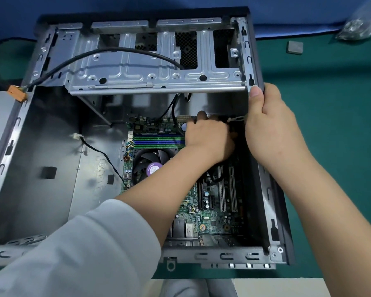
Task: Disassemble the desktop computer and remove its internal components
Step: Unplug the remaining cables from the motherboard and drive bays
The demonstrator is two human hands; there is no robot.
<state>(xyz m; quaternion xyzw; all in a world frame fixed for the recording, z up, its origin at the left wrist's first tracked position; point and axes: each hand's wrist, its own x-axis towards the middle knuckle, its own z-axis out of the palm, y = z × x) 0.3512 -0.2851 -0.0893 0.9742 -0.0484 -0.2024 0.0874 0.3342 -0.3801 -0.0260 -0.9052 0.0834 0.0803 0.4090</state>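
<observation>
Basically, a green work mat (pixel 334 129) covers the bench w/ a blue cloth (pixel 287 9) along the far edge. On the mat lies the desktop computer case (pixel 41 146), side panel off, open side up, filling most of the view. Its silver drive cage (pixel 154 67) spans the far end, w/ a black cable (pixel 120 51) draped across it and ending at an orange connector (pixel 17 93) on the left rim. Down in the right half of the case sits the green motherboard (pixel 210 202): CPU fan (pixel 152 166) w/ a purple sticker near the middle, green and blue RAM slots (pixel 159 140) just beyond the fan, white expansion slots (pixel 227 187) nearer the person.

Right hand (pixel 268 127) grips the case's right wall near the far corner, thumb on the inner face, fingers wrapped over the outside. Left hand (pixel 208 136), grey sleeve pushed up, reaches inside over the board's far right corner, fingers curled around black wiring there; exactly which lead, can't tell.

Off to the far right on the mat: a small grey square pad (pixel 295 47) and, beyond it, a clear plastic bag (pixel 356 28), blurred.
</observation>
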